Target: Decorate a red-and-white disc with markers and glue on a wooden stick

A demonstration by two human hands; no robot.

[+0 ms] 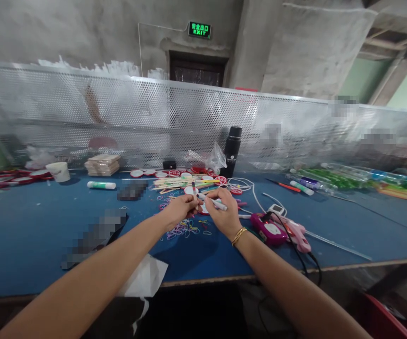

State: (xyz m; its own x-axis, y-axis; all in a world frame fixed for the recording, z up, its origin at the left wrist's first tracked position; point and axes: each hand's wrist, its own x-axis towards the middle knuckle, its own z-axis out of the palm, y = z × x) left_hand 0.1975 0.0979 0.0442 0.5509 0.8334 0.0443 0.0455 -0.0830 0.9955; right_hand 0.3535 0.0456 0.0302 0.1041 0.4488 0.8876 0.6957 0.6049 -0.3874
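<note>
My left hand [181,210] is closed in a pinch on a small upright stick-like piece [193,188] over the blue table [41,226]. My right hand [221,209], with a gold bracelet on the wrist, is closed round a white pen-like stick [211,201] that points toward the left hand. The two hands nearly touch. Under them lie loose coloured rubber bands [184,230]. Just beyond them are wooden sticks [175,182] and round red-and-white discs [173,173].
A pink device [269,230] with a cable and a pink glue gun [297,233] lie to the right. A black bottle [232,151], a white cup [58,171], a stack of wooden pieces [102,165] and a perforated metal screen [118,117] stand behind. White paper [143,278] hangs over the front edge.
</note>
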